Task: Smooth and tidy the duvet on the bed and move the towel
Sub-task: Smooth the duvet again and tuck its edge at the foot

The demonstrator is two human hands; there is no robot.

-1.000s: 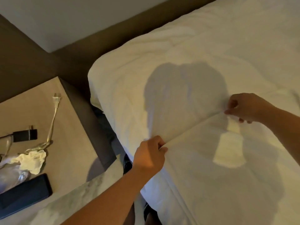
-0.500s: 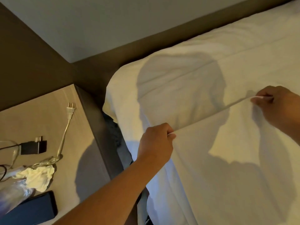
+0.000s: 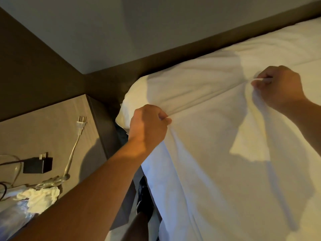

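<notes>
Head view: the white fabric duvet [image 3: 217,162] covers the bed, its top edge near the dark headboard [image 3: 173,56]. The left hand [image 3: 148,126] and right hand [image 3: 279,87] each pinch that edge, fingers curled around bunched fabric. A wooden bedside surface [image 3: 43,122] at left carries a black plug adapter [image 3: 38,164].

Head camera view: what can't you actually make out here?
- Towel: not identifiable anywhere in the head view.
- Duvet: far side cut off by the right edge.
- Left hand and right hand: fingertips buried in gripped fabric.
- Gap beside the nightstand: dark, contents unclear.
</notes>
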